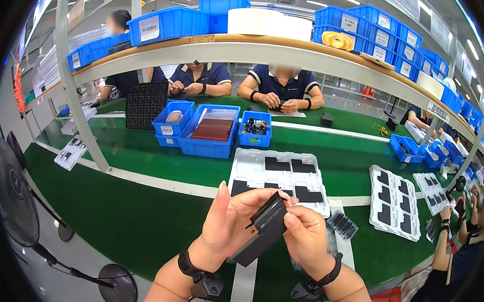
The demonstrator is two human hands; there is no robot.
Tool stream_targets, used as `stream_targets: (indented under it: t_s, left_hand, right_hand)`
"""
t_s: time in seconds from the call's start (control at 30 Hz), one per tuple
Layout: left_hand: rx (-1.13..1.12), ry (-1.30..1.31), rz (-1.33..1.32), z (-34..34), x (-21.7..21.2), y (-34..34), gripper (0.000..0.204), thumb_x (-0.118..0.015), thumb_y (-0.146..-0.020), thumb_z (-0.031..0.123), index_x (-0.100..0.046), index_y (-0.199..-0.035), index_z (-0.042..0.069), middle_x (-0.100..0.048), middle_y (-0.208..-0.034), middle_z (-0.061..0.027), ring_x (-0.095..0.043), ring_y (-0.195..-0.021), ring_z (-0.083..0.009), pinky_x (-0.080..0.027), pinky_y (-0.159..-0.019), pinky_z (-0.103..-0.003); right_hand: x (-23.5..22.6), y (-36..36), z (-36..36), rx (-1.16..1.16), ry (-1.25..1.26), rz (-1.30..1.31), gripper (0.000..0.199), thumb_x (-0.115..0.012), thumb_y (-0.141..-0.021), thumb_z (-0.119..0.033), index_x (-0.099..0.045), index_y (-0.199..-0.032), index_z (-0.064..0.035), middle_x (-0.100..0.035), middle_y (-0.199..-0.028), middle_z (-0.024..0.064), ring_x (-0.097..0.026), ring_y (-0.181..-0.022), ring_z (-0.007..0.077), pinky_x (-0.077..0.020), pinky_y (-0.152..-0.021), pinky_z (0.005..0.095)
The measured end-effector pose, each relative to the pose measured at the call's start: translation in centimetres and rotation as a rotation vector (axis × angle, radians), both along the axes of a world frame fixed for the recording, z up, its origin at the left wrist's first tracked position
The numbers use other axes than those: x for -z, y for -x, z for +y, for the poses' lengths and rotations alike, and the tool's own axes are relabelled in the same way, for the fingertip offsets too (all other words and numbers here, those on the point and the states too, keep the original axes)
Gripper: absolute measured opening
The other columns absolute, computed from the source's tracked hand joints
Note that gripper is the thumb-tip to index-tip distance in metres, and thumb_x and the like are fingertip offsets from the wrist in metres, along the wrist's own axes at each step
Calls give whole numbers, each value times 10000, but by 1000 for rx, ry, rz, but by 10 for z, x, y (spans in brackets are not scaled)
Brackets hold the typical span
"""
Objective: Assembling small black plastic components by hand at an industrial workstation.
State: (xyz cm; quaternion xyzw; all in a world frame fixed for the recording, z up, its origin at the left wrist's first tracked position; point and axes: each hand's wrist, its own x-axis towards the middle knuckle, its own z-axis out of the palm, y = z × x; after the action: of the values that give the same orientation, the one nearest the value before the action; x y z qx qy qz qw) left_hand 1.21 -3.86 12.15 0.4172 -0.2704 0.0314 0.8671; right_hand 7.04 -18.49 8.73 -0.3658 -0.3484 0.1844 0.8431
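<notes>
Green worktop (134, 216) takes up most of the view, smooth with a slight sheen, and pale flat strips run across it. Next biggest is the long shelf (214, 50) overhead, with a pale front face and a wood-toned edge on top, bowed by the lens. Off to the left there's a black standing fan (14, 196) with a round wire cage. Then a white moulded tray (250, 159) just past the hands, all shallow pockets and raised ridges, with matte black flat pieces in it, some of them L-shaped. Behind that sits a hard blue plastic bin (205, 149), boxy, with flat reddish-brown sheets (213, 129) inside. Now the hands: the left hand (224, 226) is palm up with its thumb spread well away and fingers reaching behind the top of the piece, while the right hand (311, 236) pinches that upper end, thumb on the front. Can't really see what the hidden fingertips are doing. The piece itself is a black slab (264, 231), rectangular and mostly matte, with a shinier narrow block along its upper left side. It's tilted between the two palms, top end at the fingers, lower end pointing down toward the left wrist.
</notes>
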Motion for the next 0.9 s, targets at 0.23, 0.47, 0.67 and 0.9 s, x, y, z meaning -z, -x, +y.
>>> stream_targets:
  t_s: [0.23, 0.47, 0.67, 0.9]
  left_hand:
    - [153, 165, -13, -2, 3, -9, 816, -152, -805, 750, -489, -875, 10, -477, -966, -113, -431, -1087, -269, -329, -973, -386]
    - [277, 199, -90, -4, 9, -11, 908, -242, -633, 893, -452, -865, 40, -470, -1044, -144, -410, -1124, -296, -313, -989, -407]
    - [-43, -267, -95, -10, -19, 16, 1211, -745, -540, 593, -144, -1412, 5, -280, -1397, -249, -306, -1301, -313, -248, -1060, -381]
    - [-35, -459, -142, -4, -21, 19, 1221, -872, -478, 197, -109, -1411, -4, -238, -1426, -203, -177, -1354, -298, -85, -1094, -380]
  right_hand:
    - [4, 9, 5, 17, 64, -17, 186, -566, -876, -51, -615, -1029, 44, -602, -920, 32, -523, -838, 80, -429, -776, 224]
    - [-5, 14, 5, 75, 96, -106, 197, -563, -881, -69, -616, -1022, 58, -615, -948, 48, -536, -881, 98, -432, -802, 238]
    - [-7, 0, -5, -82, -8, 34, 224, -542, -895, -91, -592, -1056, 56, -618, -1014, 107, -563, -917, 141, -439, -831, 277]
    - [-10, 5, -2, -176, -123, 102, 240, -525, -902, -82, -555, -1099, 52, -618, -1026, 112, -580, -908, 155, -447, -825, 284]
